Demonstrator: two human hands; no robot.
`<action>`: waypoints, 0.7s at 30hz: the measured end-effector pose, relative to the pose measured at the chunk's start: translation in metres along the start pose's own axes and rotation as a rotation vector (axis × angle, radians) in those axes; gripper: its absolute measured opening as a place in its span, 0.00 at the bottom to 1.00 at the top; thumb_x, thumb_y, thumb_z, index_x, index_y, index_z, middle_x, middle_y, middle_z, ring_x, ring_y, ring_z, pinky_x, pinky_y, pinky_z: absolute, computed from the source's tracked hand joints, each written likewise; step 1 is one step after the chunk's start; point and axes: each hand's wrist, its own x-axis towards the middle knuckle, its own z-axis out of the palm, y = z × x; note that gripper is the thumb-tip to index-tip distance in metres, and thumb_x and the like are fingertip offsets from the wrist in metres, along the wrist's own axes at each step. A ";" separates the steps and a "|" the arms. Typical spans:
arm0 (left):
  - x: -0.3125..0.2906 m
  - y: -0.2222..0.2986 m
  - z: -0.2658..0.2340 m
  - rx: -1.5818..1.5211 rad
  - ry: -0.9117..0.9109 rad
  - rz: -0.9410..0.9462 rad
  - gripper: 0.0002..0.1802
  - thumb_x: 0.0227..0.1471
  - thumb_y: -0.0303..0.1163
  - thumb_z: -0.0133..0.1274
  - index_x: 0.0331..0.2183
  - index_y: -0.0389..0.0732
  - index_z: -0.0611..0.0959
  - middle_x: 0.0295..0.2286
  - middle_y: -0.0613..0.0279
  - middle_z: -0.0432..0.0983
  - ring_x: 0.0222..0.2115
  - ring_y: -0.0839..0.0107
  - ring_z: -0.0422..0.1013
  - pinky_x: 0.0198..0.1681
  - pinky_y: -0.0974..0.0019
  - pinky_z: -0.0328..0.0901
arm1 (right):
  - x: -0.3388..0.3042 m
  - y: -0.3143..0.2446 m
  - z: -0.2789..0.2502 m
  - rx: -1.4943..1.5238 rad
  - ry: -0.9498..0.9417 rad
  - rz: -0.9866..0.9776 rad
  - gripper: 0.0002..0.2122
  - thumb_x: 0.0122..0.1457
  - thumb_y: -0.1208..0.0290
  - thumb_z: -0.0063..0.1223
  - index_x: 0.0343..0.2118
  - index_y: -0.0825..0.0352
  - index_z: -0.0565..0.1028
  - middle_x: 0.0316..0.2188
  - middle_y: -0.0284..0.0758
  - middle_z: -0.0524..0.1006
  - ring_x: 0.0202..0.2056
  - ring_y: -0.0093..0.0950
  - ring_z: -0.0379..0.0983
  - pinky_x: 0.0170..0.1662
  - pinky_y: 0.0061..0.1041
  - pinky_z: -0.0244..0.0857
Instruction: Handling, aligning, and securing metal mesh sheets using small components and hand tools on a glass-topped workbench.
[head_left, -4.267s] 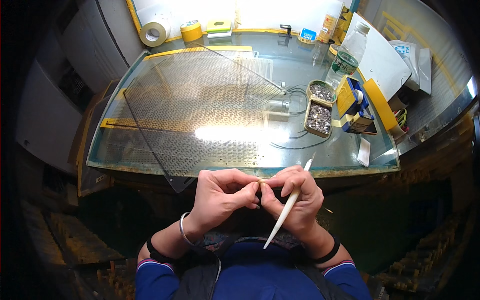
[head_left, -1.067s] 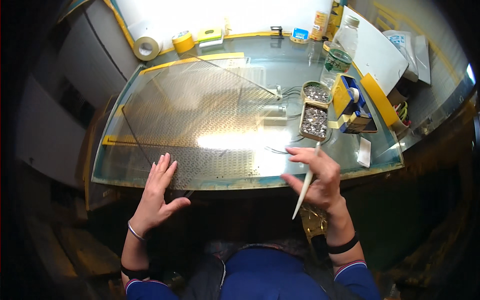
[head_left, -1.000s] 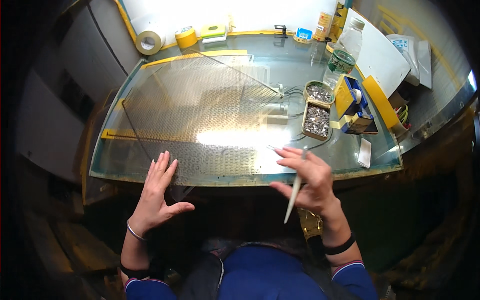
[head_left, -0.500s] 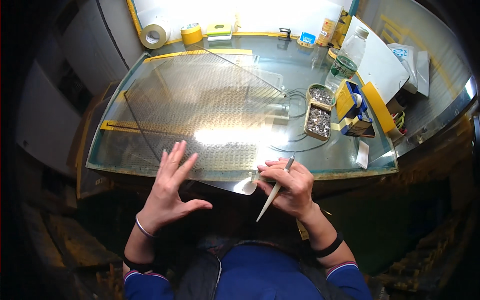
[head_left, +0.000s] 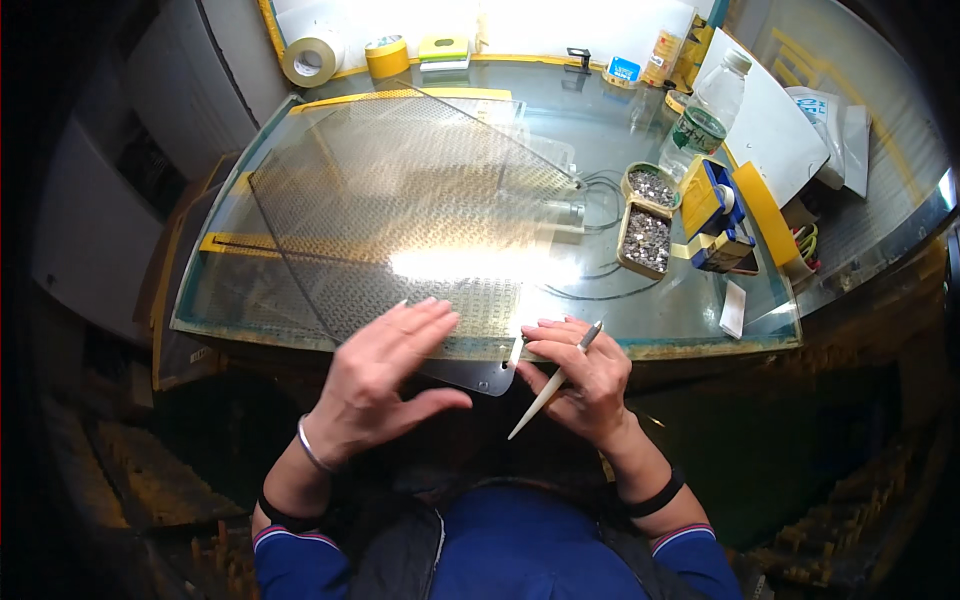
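Observation:
A thin grey sheet [head_left: 430, 200] with a fine repeating pattern lies slantwise across the glass tabletop [head_left: 600, 325]. Its near corner juts past the front edge. My left hand [head_left: 385, 370] is over the sheet's front edge, fingers stretched out and thumb apart, holding nothing; whether it touches the sheet I cannot tell. Beside the jutting corner, my right hand [head_left: 590, 385] has its fingers curled round a slim pen-shaped tool [head_left: 550, 390] with a pale tapered handle and a grey upper end. The thumb and fingertips are close to the corner, where bright glare hides any contact.
Right of the sheet stand two small tins of dark grains [head_left: 645, 240], a tape dispenser [head_left: 720, 245] and a clear bottle [head_left: 705, 115]. A small white card [head_left: 733, 308] lies near the front. Tape rolls [head_left: 310, 62] line the back left. Thin black cables [head_left: 600, 290] curve beside the sheet.
My left hand has moved right and turned, its fingers now slanting right over the sheet's front edge. My right hand keeps the pen-shaped tool in nearly the same place.

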 end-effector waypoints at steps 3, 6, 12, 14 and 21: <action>-0.014 -0.012 0.013 0.121 -0.061 0.095 0.24 0.43 0.26 0.66 0.46 0.36 0.82 0.44 0.48 0.79 0.49 0.54 0.75 0.54 0.53 0.69 | 0.000 -0.001 0.000 0.010 0.013 -0.001 0.15 0.43 0.73 0.72 0.35 0.63 0.78 0.38 0.34 0.83 0.41 0.34 0.80 0.48 0.36 0.72; -0.013 -0.008 0.005 -0.027 0.232 -0.002 0.14 0.46 0.15 0.59 0.39 0.34 0.85 0.37 0.49 0.83 0.40 0.57 0.80 0.46 0.60 0.74 | -0.003 -0.002 0.001 0.032 0.035 0.043 0.14 0.45 0.71 0.71 0.35 0.62 0.78 0.39 0.33 0.83 0.41 0.33 0.80 0.50 0.36 0.71; -0.005 0.000 0.008 -0.433 0.689 -0.216 0.14 0.56 0.14 0.50 0.43 0.33 0.84 0.42 0.44 0.80 0.44 0.56 0.78 0.49 0.62 0.73 | -0.002 -0.002 0.000 -0.013 -0.034 0.008 0.11 0.46 0.74 0.69 0.33 0.62 0.78 0.38 0.32 0.83 0.41 0.33 0.80 0.49 0.36 0.72; 0.001 -0.003 0.007 -0.547 0.815 -0.158 0.15 0.54 0.13 0.51 0.43 0.33 0.85 0.44 0.42 0.79 0.44 0.54 0.78 0.48 0.63 0.73 | -0.005 0.000 0.000 0.043 -0.023 0.016 0.10 0.46 0.77 0.66 0.32 0.62 0.78 0.37 0.32 0.83 0.39 0.33 0.81 0.48 0.36 0.72; -0.001 -0.005 0.017 0.092 0.136 -0.001 0.15 0.49 0.15 0.55 0.41 0.33 0.84 0.48 0.42 0.75 0.49 0.48 0.74 0.52 0.55 0.70 | -0.007 -0.001 -0.002 0.083 -0.018 0.011 0.10 0.45 0.82 0.66 0.29 0.61 0.78 0.34 0.32 0.84 0.37 0.32 0.81 0.48 0.37 0.71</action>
